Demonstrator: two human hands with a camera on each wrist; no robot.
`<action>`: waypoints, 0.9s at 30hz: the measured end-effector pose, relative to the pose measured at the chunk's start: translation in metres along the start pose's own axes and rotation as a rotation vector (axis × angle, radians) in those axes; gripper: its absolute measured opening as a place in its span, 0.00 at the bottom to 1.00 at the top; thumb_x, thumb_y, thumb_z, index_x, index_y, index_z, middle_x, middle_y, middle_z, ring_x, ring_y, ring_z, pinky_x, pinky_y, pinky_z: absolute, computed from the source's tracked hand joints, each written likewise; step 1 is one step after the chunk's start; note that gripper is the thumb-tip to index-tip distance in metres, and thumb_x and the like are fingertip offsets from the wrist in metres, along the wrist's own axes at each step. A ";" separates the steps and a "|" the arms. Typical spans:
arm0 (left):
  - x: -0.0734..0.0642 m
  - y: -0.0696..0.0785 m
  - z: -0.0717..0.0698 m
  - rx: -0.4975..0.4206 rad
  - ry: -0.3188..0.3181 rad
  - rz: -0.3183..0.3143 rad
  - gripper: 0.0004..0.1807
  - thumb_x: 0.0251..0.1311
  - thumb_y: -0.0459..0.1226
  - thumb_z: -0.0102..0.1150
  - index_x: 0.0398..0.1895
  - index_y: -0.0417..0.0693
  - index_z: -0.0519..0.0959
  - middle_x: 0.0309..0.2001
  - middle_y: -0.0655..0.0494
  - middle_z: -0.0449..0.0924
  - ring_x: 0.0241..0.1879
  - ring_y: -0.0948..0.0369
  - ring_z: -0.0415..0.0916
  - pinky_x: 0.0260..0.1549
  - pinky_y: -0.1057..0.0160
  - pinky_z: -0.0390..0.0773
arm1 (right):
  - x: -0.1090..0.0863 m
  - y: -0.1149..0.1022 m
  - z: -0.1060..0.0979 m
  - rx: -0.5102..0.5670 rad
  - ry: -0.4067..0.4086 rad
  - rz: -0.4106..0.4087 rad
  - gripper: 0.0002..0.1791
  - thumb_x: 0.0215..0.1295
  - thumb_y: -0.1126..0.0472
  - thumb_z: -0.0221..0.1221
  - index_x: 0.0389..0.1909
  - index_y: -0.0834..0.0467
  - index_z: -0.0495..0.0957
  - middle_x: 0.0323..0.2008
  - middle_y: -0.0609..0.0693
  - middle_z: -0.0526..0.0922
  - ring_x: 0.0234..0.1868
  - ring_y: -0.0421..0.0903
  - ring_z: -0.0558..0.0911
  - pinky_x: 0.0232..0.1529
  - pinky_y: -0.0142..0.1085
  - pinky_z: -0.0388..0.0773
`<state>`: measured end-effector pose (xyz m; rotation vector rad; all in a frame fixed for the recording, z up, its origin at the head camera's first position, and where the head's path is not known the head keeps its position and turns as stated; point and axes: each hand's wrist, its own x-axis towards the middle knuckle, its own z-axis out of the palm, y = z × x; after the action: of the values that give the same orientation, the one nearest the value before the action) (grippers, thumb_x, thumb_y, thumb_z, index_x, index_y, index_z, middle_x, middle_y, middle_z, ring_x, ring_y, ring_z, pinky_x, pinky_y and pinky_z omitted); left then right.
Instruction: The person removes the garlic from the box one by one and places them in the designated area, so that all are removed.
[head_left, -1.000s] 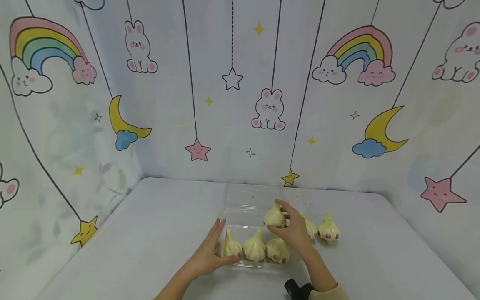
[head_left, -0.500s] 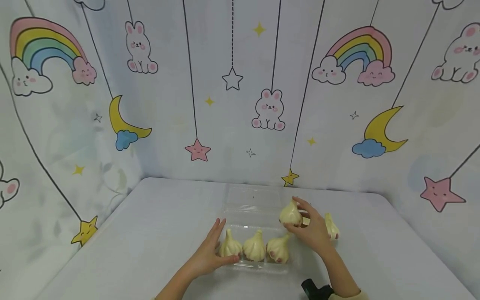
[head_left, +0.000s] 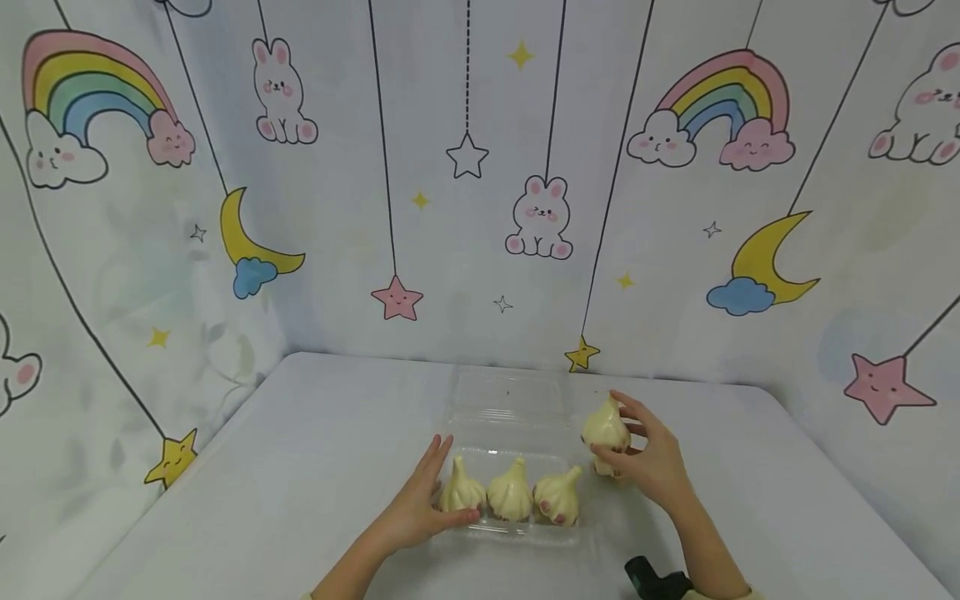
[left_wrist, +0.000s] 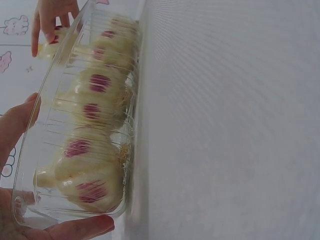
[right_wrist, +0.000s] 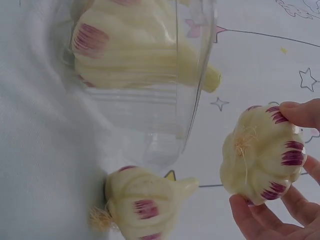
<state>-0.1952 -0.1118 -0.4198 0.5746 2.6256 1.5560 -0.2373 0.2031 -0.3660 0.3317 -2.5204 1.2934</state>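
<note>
A clear plastic box [head_left: 517,533] holds three garlic bulbs in a row: left [head_left: 461,487], middle [head_left: 511,492] and right [head_left: 557,497]. My left hand [head_left: 423,504] grips the box's left end, thumb along the near wall and fingers at the far side. Right of the box, my right hand [head_left: 656,462] pinches another garlic bulb [head_left: 604,427] between thumb and fingers, raised off the table. In the right wrist view, this bulb [right_wrist: 262,155] shows its rooty base and purple streaks. Just below it, a loose garlic bulb [right_wrist: 145,202] sits on the table.
The box's clear lid [head_left: 510,396] lies folded open behind it on the white table [head_left: 337,433]. A cloth printed with rabbits and stars [head_left: 465,208] hangs around the table. A black device [head_left: 656,579] is strapped at my right wrist.
My right hand has carried its garlic bulb rightward, from above the box to over the loose bulb. A bulb seen farther right before is now hidden behind that hand. My left hand stays put.
</note>
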 end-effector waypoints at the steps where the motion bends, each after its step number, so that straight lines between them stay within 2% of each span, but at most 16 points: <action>1: 0.000 0.000 0.000 -0.003 0.000 0.001 0.58 0.46 0.45 0.69 0.71 0.42 0.39 0.69 0.33 0.30 0.60 0.32 0.54 0.54 0.41 0.65 | 0.000 0.001 -0.001 -0.003 0.003 -0.003 0.40 0.48 0.62 0.69 0.63 0.53 0.64 0.52 0.63 0.71 0.49 0.59 0.73 0.39 0.44 0.80; 12: 0.000 -0.001 0.000 0.005 0.003 0.006 0.58 0.46 0.45 0.69 0.71 0.42 0.39 0.69 0.32 0.30 0.61 0.32 0.52 0.54 0.42 0.65 | -0.002 0.008 -0.015 -0.010 0.006 0.026 0.40 0.48 0.59 0.70 0.64 0.51 0.64 0.54 0.63 0.69 0.51 0.58 0.72 0.38 0.37 0.80; 16: 0.001 -0.002 0.001 0.008 0.004 -0.003 0.57 0.46 0.46 0.69 0.71 0.41 0.40 0.69 0.33 0.30 0.61 0.32 0.52 0.54 0.42 0.64 | -0.004 0.009 -0.020 -0.022 0.013 0.007 0.40 0.48 0.59 0.69 0.64 0.53 0.63 0.54 0.63 0.70 0.50 0.59 0.73 0.36 0.35 0.80; 24: 0.001 -0.003 0.001 0.015 0.006 0.002 0.57 0.46 0.46 0.69 0.71 0.42 0.40 0.69 0.33 0.30 0.61 0.33 0.53 0.54 0.42 0.65 | -0.006 0.015 -0.033 -0.058 0.032 -0.013 0.42 0.49 0.59 0.69 0.65 0.56 0.60 0.55 0.66 0.68 0.51 0.63 0.70 0.37 0.41 0.80; 27: 0.001 -0.003 0.001 0.013 0.007 0.000 0.57 0.46 0.46 0.69 0.71 0.42 0.40 0.69 0.33 0.30 0.61 0.33 0.53 0.54 0.42 0.65 | -0.006 0.018 -0.039 -0.056 0.033 -0.001 0.42 0.49 0.59 0.69 0.66 0.56 0.60 0.55 0.65 0.67 0.52 0.62 0.70 0.37 0.35 0.79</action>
<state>-0.1966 -0.1119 -0.4225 0.5715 2.6424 1.5451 -0.2323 0.2458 -0.3602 0.2964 -2.5234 1.2148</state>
